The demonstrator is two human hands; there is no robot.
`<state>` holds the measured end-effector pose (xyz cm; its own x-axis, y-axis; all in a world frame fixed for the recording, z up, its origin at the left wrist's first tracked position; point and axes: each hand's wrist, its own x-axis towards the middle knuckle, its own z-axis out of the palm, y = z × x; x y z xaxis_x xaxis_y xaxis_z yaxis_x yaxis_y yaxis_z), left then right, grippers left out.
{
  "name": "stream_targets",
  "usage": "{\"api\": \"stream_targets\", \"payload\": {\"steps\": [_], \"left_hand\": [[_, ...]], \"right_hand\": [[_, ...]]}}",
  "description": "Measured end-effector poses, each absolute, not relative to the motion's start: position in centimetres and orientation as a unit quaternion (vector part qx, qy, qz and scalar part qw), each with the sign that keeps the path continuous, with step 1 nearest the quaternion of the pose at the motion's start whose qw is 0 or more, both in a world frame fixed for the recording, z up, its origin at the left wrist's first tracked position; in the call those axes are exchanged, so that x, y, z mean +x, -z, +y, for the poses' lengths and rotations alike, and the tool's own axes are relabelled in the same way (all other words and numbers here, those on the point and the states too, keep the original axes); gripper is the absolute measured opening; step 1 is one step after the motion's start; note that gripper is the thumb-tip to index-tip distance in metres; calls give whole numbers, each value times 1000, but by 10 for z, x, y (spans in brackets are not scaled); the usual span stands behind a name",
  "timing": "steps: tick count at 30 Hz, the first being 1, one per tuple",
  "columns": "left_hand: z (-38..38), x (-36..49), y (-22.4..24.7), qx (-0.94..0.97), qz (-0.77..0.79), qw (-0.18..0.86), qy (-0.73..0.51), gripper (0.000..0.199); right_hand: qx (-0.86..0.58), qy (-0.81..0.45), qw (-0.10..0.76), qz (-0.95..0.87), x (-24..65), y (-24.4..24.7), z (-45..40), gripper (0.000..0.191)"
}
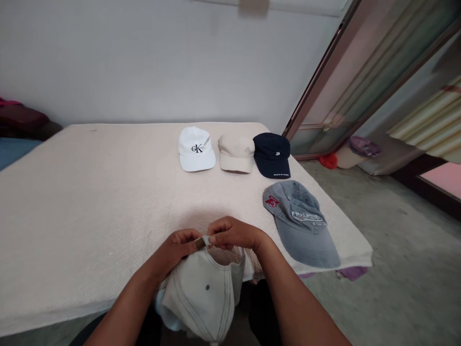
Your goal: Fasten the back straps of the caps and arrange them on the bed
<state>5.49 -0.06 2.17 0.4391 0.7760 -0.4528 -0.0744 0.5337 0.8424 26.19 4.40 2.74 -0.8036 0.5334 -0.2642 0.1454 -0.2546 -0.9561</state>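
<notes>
A pale grey cap [201, 293] hangs at the near edge of the table, its back opening turned up. My left hand [183, 244] pinches the cap's back strap beside a brown tab. On the strap's other side, my right hand [230, 233] grips its pale end between thumb and fingers. The two hands are close together. A larger grey cap [306, 226] with a red emblem lies to the right of my right hand. Farther back, a white cap [197, 150], a beige cap [236, 153] and a navy cap [272, 154] lie in a row.
The table [90, 202] has a cream textured cover and stands against a pale wall. Its right edge slopes toward a grey floor [396, 269]. A bin [355, 151] with a purple liner stands at the back right, beside a red object [327, 161].
</notes>
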Motion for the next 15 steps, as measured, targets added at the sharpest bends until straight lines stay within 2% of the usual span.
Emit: {"api": "stream_targets", "payload": {"steps": [6,15], "left_hand": [[-1,53,-17,394,420,774,-265,13],[-1,57,-15,392,450,762,-251,19]], "right_hand": [[-279,-736,98,-609,263,-23,45,15],[-272,-743,113,-601,260,-19,43,12]]}}
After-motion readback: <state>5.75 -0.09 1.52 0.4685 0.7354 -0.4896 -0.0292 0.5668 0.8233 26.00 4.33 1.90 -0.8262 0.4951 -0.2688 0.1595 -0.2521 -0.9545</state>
